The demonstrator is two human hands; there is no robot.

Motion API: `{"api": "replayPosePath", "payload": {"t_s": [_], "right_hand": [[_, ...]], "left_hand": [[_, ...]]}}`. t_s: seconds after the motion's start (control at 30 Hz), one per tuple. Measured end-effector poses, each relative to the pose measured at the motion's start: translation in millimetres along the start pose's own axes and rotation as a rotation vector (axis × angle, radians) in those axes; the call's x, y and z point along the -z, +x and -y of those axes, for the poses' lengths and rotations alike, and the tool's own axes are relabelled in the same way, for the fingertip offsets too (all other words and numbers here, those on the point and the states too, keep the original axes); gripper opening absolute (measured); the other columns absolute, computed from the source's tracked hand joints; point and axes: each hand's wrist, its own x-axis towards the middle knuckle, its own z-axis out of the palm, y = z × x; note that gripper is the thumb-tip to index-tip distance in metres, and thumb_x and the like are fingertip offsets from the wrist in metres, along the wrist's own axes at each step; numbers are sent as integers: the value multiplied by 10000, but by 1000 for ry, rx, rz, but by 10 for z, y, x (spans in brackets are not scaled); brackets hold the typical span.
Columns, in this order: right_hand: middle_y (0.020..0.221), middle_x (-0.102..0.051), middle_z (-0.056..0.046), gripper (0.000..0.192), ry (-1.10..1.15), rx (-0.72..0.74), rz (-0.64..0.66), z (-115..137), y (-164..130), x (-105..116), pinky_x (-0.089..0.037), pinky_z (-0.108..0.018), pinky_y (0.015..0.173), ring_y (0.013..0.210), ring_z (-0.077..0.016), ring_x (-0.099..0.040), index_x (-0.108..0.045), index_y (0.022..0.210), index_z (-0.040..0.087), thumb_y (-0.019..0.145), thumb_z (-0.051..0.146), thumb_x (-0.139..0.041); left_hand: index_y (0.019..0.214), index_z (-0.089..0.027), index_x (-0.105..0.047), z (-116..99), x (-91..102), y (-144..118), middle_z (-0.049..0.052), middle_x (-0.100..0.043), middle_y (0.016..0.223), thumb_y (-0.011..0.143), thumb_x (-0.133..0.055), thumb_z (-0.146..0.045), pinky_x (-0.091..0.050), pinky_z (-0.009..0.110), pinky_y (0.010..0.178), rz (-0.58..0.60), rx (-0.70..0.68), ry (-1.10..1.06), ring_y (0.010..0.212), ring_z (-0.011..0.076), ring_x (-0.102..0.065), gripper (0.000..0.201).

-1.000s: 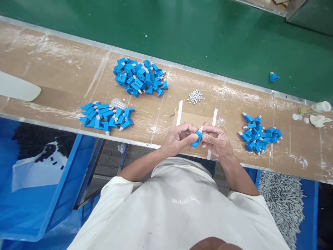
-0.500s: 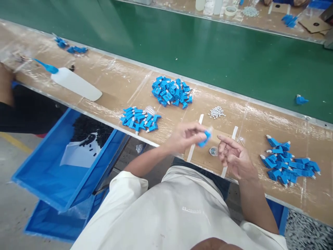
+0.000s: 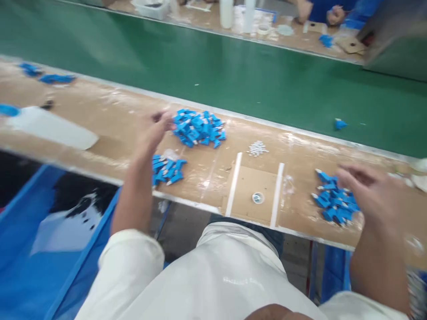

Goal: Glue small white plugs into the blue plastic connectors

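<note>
My left hand [image 3: 155, 129] reaches to the left edge of a heap of small blue plastic parts [image 3: 200, 129] with white tips. Its fingers are bent and blurred, and I cannot make out whether a part is between them. Nearer to me lies a smaller group of blue parts [image 3: 168, 169], partly behind my left forearm. At the right, my right hand [image 3: 370, 186] hovers at the right side of another blue pile [image 3: 335, 200]. Its fingers curl downward, smeared by motion, and their tips are hidden. Between the hands, a small round clear dish [image 3: 258, 198] rests on a cardboard piece [image 3: 255, 178].
White strips [image 3: 234, 184] flank the cardboard. Small whitish pieces [image 3: 257, 148] lie behind it. A white bottle [image 3: 53, 126] lies at the left. Beyond runs a green belt [image 3: 233, 84] bearing one blue part [image 3: 340, 124]. Another person's hand [image 3: 335, 15] shows across it. A blue bin [image 3: 20, 266] stands lower left.
My hands have moved apart from above the cardboard: the left to the rear blue heap, the right to the right-hand pile. The blue part earlier in my left hand is no longer discernible there.
</note>
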Motion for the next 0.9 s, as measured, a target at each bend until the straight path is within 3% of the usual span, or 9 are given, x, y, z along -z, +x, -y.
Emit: {"api": "replayPosePath", "payload": {"t_s": [0.07, 0.13, 0.2, 0.33, 0.43, 0.57, 0.67, 0.8, 0.9], "right_hand": [[878, -760, -118, 270, -185, 8, -146, -25, 509, 48, -581, -432, 842, 849, -268, -729, -794, 1031, 162, 825, 308, -699], [1091, -750, -181, 338, -408, -11, -82, -90, 1029, 25, -531, -422, 988, 1049, -292, -710, -749, 1146, 84, 847, 212, -659], [1314, -661, -230, 432, -487, -29, -71, -171, 1455, -88, -469, -453, 1071, 1189, -335, -651, -700, 1245, 63, 822, 142, -667], [1505, -473, -270, 566, -647, -32, 31, -278, 1899, -467, -421, -469, 1083, 1349, -367, -504, -508, 1457, 72, 929, 245, -613], [1464, -506, -276, 479, -663, -26, 51, -310, 2027, -646, -422, -444, 1057, 1325, -352, -501, -538, 1413, 56, 987, 274, -533], [1291, -643, -258, 353, -657, 35, 79, -279, 2066, -670, -439, -393, 1004, 1208, -316, -573, -679, 1238, 55, 975, 160, -466], [1254, -688, -194, 405, -618, 145, 87, -212, 1889, -701, -438, -368, 1008, 1162, -280, -602, -688, 1251, 110, 997, 148, -375], [1283, -665, -160, 397, -573, 450, 1, -128, 1504, -839, -457, -392, 964, 1166, -303, -603, -669, 1258, 170, 1011, 207, -361], [1320, -608, -183, 373, -644, 376, -14, -88, 1443, -914, -476, -420, 916, 1152, -336, -600, -617, 1297, 166, 962, 200, -456]], "left_hand": [[797, -173, -678, -136, 40, -263, -48, -653, 678, 752, -796, -509, -538, 311, 785, -47, 58, -74, 679, 111, -591, 359], [817, -228, -742, -239, 87, -512, -55, -711, 737, 712, -821, -570, -534, 317, 783, 84, 41, -107, 728, 132, -620, 366], [810, -282, -774, -316, 107, -728, -57, -739, 746, 695, -819, -622, -534, 339, 749, 257, 52, -102, 721, 156, -632, 361], [778, -341, -806, -428, 27, -996, -17, -749, 718, 682, -792, -675, -533, 350, 607, 509, 37, -74, 641, 199, -646, 349], [763, -337, -816, -456, -71, -1072, 17, -738, 680, 718, -772, -641, -536, 350, 556, 607, -10, -120, 607, 220, -656, 310], [832, -275, -820, -459, -214, -1187, 57, -732, 695, 791, -756, -534, -540, 328, 562, 716, -60, -221, 607, 208, -662, 270], [888, -222, -802, -507, -415, -1304, 80, -738, 767, 832, -736, -479, -544, 320, 597, 853, -64, -309, 636, 189, -650, 271], [907, -158, -760, -606, -846, -1395, 73, -710, 801, 833, -741, -462, -546, 310, 675, 979, -49, -385, 690, 162, -636, 313], [925, -131, -731, -657, -1045, -1439, 69, -698, 814, 813, -752, -495, -538, 296, 688, 944, -48, -470, 723, 157, -635, 381]]}}
